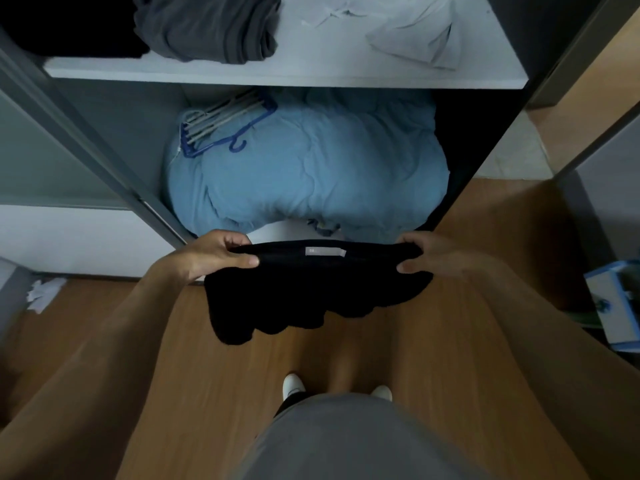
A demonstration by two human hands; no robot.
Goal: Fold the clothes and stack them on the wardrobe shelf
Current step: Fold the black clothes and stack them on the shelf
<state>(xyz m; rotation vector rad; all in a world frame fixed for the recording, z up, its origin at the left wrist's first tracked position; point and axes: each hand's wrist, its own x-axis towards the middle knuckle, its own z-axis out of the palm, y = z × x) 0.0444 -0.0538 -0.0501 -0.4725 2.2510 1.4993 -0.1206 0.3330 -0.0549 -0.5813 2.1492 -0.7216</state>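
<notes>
Before the wardrobe: black garment (311, 289) hangs mid-air, over the floor.
Left hand (211, 254): fingers pinching its left top edge.
Right hand (436, 258): fingers clamped on right edge.
Risk: loose lower folds may unravel before reaching the shelf (287, 75).

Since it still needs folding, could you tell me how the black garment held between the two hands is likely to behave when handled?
The black garment is probably floppy: its lower edge sags in uneven bunches below the left hand and right hand. It seems light, since pinches at its top corners carry it. It would likely slump unless laid flat.
</notes>
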